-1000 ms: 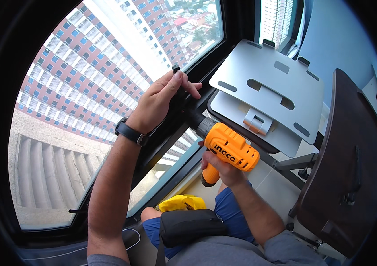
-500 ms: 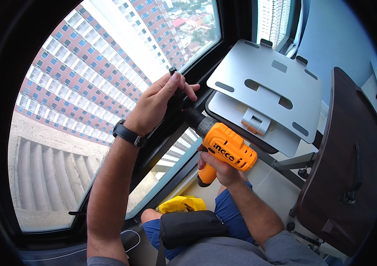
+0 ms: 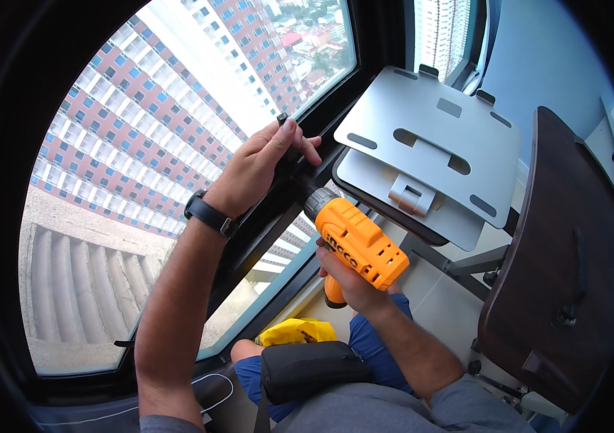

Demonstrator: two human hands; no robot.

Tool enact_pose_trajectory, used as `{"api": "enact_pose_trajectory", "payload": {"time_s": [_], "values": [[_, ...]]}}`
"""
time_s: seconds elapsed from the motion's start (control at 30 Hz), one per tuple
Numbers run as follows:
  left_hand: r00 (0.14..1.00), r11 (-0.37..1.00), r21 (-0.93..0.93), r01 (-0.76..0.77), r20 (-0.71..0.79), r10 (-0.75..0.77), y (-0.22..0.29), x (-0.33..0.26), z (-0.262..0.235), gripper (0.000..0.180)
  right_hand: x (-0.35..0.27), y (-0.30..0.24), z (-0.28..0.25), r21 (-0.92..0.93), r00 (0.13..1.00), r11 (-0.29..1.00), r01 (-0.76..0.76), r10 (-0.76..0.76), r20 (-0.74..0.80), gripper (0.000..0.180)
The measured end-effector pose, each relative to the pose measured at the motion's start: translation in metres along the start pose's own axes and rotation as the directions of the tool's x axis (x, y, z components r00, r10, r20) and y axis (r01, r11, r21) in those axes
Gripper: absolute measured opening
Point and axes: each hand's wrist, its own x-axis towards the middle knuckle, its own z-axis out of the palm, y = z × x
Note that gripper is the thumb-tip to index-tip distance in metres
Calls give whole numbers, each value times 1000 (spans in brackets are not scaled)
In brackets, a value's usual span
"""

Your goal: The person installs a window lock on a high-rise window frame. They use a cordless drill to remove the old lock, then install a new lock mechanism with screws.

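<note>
Both hands are busy at the window: the left hand (image 3: pixel 264 162) grips the dark window frame (image 3: pixel 249 231), fingers curled over a small black part, while the right hand (image 3: pixel 347 278) holds an orange cordless drill (image 3: pixel 354 242), its nose pressed against the frame just beside the left fingers.

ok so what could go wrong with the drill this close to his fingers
1. The left hand grips the dark window frame right beside the tip of the orange drill; a slip could hit the fingers.
2. The glass lies next to the spot, so a skidding bit might crack it.
3. The right hand alone steadies the drill.
</note>
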Motion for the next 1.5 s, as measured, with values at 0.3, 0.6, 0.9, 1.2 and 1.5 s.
{"api": "enact_pose_trajectory", "payload": {"time_s": [0.3,0.6,0.9,1.2,1.5], "values": [[980,821,535,200,-111,-166,34,1,4,50,12,3,-12,-169,994,980,101,-94,46,33],[988,847,509,153,-69,-138,36,2,0,50,14,-27,-13,46,998,999,-22,20,61,22],[990,841,522,140,-68,-122,33,1,-1,49,11,-26,-3,201,992,971,-129,128,15,24],[991,853,504,136,-65,-120,31,3,-2,49,7,-35,3,338,981,921,-194,186,56,25],[989,866,479,143,-48,-137,28,4,-5,48,-2,-40,13,427,980,885,-188,200,17,23]]}}
